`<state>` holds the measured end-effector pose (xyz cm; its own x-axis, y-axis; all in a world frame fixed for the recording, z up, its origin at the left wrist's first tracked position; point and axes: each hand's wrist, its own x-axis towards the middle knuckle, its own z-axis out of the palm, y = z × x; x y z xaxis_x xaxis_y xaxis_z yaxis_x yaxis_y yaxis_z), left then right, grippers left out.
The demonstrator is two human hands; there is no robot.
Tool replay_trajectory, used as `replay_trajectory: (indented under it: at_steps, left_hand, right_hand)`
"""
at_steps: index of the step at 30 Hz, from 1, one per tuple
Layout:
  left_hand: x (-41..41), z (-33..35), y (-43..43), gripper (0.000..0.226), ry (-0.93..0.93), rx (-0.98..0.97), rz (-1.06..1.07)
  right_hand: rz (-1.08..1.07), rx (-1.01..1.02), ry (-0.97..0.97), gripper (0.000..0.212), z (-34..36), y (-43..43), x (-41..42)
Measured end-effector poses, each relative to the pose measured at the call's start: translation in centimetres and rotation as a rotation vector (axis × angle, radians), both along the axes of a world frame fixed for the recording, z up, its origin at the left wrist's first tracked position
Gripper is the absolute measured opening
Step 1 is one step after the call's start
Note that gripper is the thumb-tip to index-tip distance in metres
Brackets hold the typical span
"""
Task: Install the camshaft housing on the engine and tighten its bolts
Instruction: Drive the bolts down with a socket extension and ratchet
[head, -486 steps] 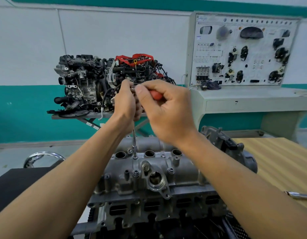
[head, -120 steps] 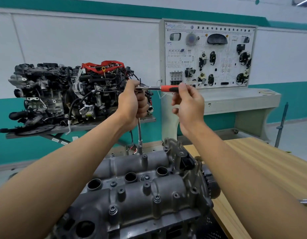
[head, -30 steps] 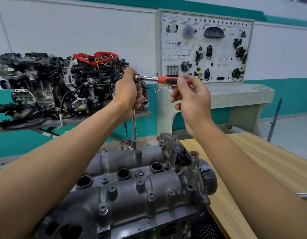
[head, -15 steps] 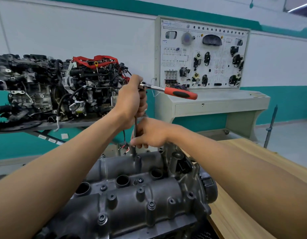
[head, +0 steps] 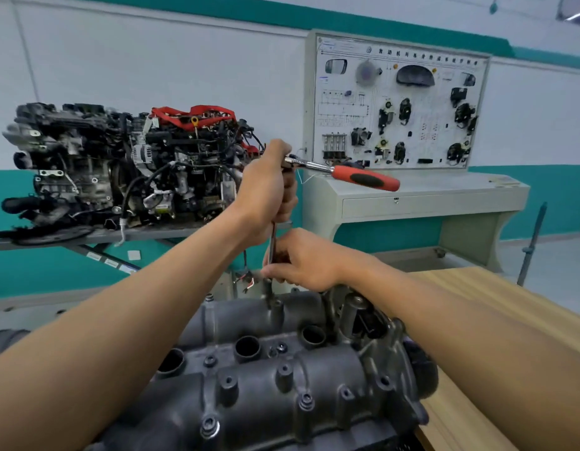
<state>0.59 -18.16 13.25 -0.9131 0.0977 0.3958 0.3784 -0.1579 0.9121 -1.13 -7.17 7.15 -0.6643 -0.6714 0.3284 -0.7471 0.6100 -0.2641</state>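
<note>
While the left grip (head: 269,190) wraps the ratchet (head: 363,179) head from above and the right grip (head: 301,262) pinches the extension bar (head: 273,237) low down, the camshaft housing (head: 265,379) lies in the foreground by the wooden bench (head: 477,304), the tool tip at a far-edge bolt (head: 275,303). I judge the bar should stand plumb and seat fully before the free red handle is swung, or the bolt head may round.

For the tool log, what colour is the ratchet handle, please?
Ratchet handle: red with black insert; head view.
</note>
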Motion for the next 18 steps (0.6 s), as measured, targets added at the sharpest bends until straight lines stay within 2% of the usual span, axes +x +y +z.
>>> replay_trajectory:
  at_steps: [5,12,18]
  left_hand:
    - [0.0,-0.2,0.1,0.056,0.008,0.008,-0.004]
    - [-1.2,0.2,-0.6,0.053,-0.051,0.056,0.017]
    - [-0.2,-0.1,-0.7,0.048,0.002,0.021,-0.042]
  right_hand:
    - [-0.011,0.0,0.014,0.025,-0.2,0.0,-0.2]
    - [-0.011,-0.039,-0.1,0.022,0.0,-0.2,-0.5]
    - [0.007,-0.033,-0.035,0.021,-0.1,0.0,0.0]
